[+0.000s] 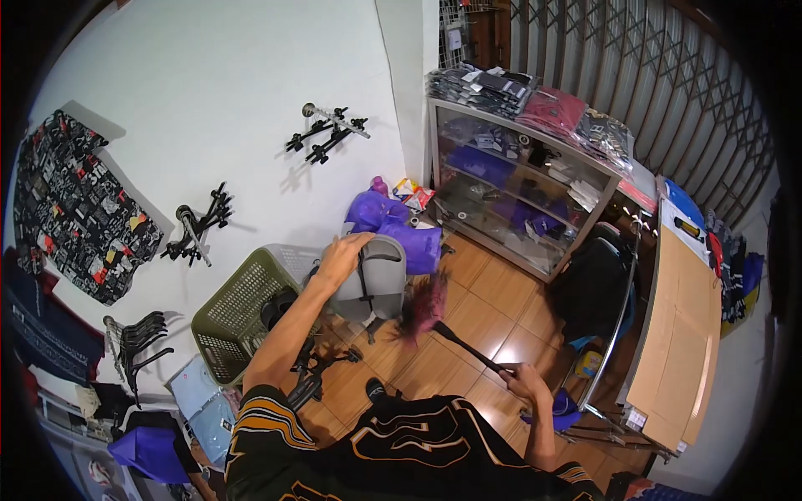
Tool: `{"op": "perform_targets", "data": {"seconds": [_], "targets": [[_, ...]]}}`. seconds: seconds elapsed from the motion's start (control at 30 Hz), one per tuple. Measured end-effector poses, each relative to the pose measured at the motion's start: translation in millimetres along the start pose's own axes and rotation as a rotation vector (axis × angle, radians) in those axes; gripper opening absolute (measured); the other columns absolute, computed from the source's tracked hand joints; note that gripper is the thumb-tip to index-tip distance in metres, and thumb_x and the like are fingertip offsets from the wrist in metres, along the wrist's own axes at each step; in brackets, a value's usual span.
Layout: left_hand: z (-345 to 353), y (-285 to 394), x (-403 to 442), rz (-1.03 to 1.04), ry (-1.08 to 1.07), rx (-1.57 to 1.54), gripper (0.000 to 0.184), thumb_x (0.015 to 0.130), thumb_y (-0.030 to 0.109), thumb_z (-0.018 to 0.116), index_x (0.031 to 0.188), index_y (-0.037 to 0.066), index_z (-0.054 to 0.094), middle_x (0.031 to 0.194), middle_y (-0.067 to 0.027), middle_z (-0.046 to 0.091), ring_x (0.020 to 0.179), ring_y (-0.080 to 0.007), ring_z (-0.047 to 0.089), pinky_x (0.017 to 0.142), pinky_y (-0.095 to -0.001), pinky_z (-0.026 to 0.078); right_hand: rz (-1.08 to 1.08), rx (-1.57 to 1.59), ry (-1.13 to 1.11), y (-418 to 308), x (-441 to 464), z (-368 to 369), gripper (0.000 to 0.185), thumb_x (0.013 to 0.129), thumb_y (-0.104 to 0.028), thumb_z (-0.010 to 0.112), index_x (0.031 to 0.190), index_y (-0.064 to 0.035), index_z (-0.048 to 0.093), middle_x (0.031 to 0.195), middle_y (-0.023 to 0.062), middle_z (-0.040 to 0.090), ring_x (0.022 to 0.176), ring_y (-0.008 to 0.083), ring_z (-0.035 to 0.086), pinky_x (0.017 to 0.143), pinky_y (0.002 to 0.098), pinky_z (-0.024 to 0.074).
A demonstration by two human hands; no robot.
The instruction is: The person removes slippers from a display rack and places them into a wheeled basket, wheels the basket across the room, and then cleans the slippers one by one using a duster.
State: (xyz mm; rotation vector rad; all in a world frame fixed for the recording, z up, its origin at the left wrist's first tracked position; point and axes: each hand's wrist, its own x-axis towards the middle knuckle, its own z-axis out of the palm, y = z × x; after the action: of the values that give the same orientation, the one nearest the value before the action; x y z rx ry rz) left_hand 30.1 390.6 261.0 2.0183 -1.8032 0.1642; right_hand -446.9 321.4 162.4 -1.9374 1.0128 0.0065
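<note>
My left hand is closed over the top edge of a grey rounded panel with a black upright bar, which looks like a chair back. My right hand grips the black handle of a duster. Its fluffy pink and dark head is beside the grey panel, above the tiled floor; I cannot tell whether the two touch. Purple bags are piled just behind the chair back. Beneath my left forearm are black wheeled legs.
A green plastic basket stands left against the wall. A glass display cabinet holds goods, with packed clothes on top. At right are a metal rail and a cardboard-topped table. Black hangers hang on the wall.
</note>
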Motion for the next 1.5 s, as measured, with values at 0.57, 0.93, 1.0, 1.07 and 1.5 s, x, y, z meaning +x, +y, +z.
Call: {"op": "perform_targets", "data": {"seconds": [0.57,0.93,1.0,1.07,1.5], "targets": [[-6.7,0.9,-5.4,-0.084,-0.227,0.151,0.052,0.075,-0.004,0.050,0.126,0.007,0.056,0.114,-0.0196,0.063,0.094,-0.0414,0.062,0.084,-0.0470,0.051,-0.007,-0.226,0.264,-22.9,0.4,1.0,0.028,0.089,-0.023,0.059,0.113,-0.0101,0.067,0.088,0.0247,0.066,0.084,0.0400,0.064,0.074,0.0469,0.0499],[6.1,-28.8,-7.2,-0.710,-0.501,0.065,0.031,0.076,0.011,0.056,0.088,-0.018,0.063,0.079,-0.0310,0.066,0.069,-0.0335,0.070,0.067,-0.0409,0.058,-0.171,0.227,-0.011,-69.4,-30.8,2.2,0.028,0.093,-0.021,0.059,0.114,-0.0038,0.066,0.061,0.0100,0.056,0.058,0.0154,0.051,0.058,0.0334,0.0453],[7.9,-38.9,-10.5,-0.784,-0.456,0.091,0.035,0.075,0.017,0.062,0.096,-0.010,0.066,0.096,-0.0306,0.066,0.096,-0.0402,0.065,0.085,-0.0410,0.054,-0.079,0.006,-0.039,-64.4,-33.5,0.6,0.027,0.092,-0.021,0.060,0.111,-0.0038,0.068,0.062,0.0145,0.058,0.058,0.0183,0.054,0.060,0.0329,0.0467],[3.5,-43.2,-15.0,-0.787,-0.456,0.093,0.035,0.075,0.017,0.061,0.096,-0.011,0.065,0.097,-0.0311,0.065,0.095,-0.0402,0.065,0.085,-0.0410,0.054,-0.164,-0.298,0.194,-34.9,-23.6,13.6,0.029,0.091,-0.020,0.060,0.114,-0.0042,0.066,0.064,0.0179,0.060,0.057,0.0213,0.056,0.061,0.0330,0.0471],[-10.6,-41.1,-39.8,-0.577,-0.175,-0.032,0.047,0.081,0.008,0.057,0.127,0.003,0.054,0.104,-0.0301,0.063,0.108,-0.0446,0.056,0.097,-0.0473,0.044,-0.108,0.255,-0.049,-18.1,22.6,42.5,0.032,0.095,-0.024,0.055,0.118,-0.0038,0.064,0.065,0.0074,0.061,0.052,0.0118,0.055,0.049,0.0279,0.0437]]}}
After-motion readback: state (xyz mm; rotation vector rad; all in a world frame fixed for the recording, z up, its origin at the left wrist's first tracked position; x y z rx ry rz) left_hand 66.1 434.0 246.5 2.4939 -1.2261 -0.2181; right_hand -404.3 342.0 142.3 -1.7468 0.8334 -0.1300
